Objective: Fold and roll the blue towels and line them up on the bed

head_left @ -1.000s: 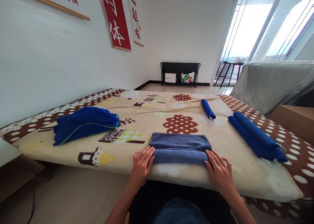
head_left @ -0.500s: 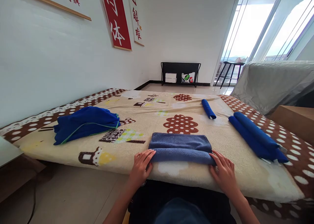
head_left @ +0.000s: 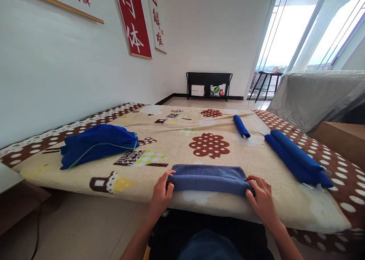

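A grey-blue towel (head_left: pixel 208 183) lies near the front edge of the bed, its near part rolled or folded into a thick band and a flat strip showing behind it. My left hand (head_left: pixel 162 189) grips the left end of the band, thumb in front and fingers on top. At the right end, my right hand (head_left: pixel 260 193) holds it in the same way. Both hands are closed on the cloth; some fingertips are hidden by it.
A crumpled blue cloth (head_left: pixel 98 144) with green edging lies on the left. To the right are a small blue roll (head_left: pixel 241 126) and larger blue rolls (head_left: pixel 296 157). Beneath everything spreads a cream patterned blanket (head_left: pixel 171 138). A cardboard box (head_left: pixel 339 142) stands beyond the right edge.
The towel's near band has come slightly toward me, and the flat strip behind it has become shorter. My fingers have closed more firmly around both ends.
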A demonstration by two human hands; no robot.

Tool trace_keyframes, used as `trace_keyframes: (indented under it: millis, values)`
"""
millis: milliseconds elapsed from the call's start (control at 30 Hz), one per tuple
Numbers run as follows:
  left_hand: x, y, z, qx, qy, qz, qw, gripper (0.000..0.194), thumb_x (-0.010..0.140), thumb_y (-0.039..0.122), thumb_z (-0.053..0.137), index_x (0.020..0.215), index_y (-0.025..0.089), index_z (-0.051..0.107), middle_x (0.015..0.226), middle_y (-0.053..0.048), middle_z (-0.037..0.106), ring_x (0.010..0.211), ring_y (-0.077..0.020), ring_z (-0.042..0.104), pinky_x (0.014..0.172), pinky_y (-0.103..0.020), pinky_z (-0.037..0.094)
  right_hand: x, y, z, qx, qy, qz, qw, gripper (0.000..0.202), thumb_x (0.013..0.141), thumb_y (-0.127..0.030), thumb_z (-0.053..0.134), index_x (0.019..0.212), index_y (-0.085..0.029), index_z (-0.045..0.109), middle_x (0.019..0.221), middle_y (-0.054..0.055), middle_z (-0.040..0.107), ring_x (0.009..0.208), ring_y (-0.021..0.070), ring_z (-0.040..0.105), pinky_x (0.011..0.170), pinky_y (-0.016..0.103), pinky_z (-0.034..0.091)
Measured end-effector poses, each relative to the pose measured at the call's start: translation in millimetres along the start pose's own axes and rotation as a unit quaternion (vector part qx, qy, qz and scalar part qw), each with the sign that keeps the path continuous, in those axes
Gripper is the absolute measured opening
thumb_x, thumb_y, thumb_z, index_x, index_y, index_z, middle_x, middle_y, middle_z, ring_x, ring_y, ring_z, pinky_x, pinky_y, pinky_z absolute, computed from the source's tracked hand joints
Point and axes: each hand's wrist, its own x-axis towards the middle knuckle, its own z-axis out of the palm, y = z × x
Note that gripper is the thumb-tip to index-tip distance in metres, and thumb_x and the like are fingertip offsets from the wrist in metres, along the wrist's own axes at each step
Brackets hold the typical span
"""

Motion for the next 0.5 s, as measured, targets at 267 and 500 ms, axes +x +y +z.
trace_keyframes:
  millis: [267, 500]
  values:
    - [11.5, 48.1, 30.5, 0.156, 0.035, 0.085, 0.983, 0.045, 0.089, 0.004, 0.039, 0.124, 0.022, 0.06, 0.133, -0.009, 0.062, 0.126, -0.0252, 0.054, 0.102, -0.044, 0.032, 18.7, -53.7, 19.0, -0.065, 0.067, -0.076, 0.993, 0.05, 0.091, -0.01, 0.038, 0.138, -0.023, 0.05, 0.139, 0.007, 0.057, 0.127, 0.0204, 0.052, 0.104, 0.039, 0.031]
    - [6.7, 93.3, 62.3, 0.11, -0.082, 0.176, 0.975, 0.048, 0.088, 0.017, 0.049, 0.136, 0.013, 0.052, 0.138, -0.011, 0.059, 0.132, -0.0254, 0.05, 0.112, -0.043, 0.03, 27.6, -104.1, 32.3, -0.025, -0.038, -0.159, 0.986, 0.049, 0.097, -0.024, 0.042, 0.146, -0.02, 0.042, 0.145, 0.005, 0.051, 0.136, 0.0194, 0.045, 0.115, 0.04, 0.022]
